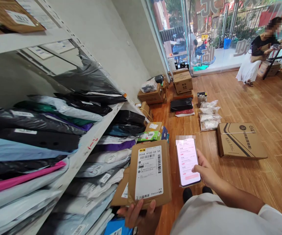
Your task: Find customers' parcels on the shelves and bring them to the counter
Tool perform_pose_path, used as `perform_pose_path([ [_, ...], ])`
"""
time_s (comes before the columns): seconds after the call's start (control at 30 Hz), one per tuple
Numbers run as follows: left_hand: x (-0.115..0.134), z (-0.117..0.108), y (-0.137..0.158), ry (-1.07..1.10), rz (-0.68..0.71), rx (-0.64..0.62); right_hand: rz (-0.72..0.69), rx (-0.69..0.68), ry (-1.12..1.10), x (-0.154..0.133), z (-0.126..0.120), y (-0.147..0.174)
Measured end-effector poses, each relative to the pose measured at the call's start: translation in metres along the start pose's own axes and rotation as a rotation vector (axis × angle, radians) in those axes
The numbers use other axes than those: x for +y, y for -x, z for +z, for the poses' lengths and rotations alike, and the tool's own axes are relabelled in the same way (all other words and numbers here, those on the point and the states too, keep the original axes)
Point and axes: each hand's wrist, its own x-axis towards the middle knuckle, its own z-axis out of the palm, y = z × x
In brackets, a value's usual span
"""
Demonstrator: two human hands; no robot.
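Brown wood floor (243,106) runs to a glass wall (220,42), left hand (139,215) holding a carton (153,169), right hand (207,173) a phone (188,160).

A single camera, worn on the person's head, gave the only view, looking forward and steeply down from standing height. The shirt (224,212) and dark shoes (187,194) showed below it at the bottom. Nearest the lens were the two hands: the left hand (138,212) with its cardboard box (150,171) at the lower centre, and the right hand (204,169) with its phone (189,163) just right of that. The shelf (92,145) ran close along the left, its edges slanting across the frame. Wooden floor (253,104) spread over the right, while the glass front (219,62) and a seated person (258,50) lay well off, upper right.
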Motion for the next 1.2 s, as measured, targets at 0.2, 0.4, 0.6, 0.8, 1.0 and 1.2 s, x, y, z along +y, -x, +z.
perform_pose_path([
  [0.2, -0.001, -0.002, 0.000, -0.012, 0.034, -0.037, 0.007, 0.044, -0.001, -0.001, 0.002, 0.001],
  [0.4, 0.005, -0.002, -0.010, -0.012, 0.012, -0.022, 0.014, 0.039, -0.001, 0.001, 0.003, 0.001],
  [0.6, 0.002, -0.002, -0.008, -0.019, 0.009, -0.007, -0.005, -0.014, 0.021, 0.000, 0.003, 0.002],
  [0.8, -0.007, -0.005, 0.013, -0.078, 0.043, -0.068, -0.013, 0.056, -0.026, 0.002, 0.008, 0.002],
  [1.0, -0.011, -0.008, 0.023, -0.086, 0.060, -0.080, -0.031, 0.002, 0.018, 0.001, 0.003, 0.004],
  [1.2, -0.012, -0.006, 0.026, -0.096, 0.084, -0.104, -0.075, -0.105, 0.125, 0.003, 0.000, 0.011],
])
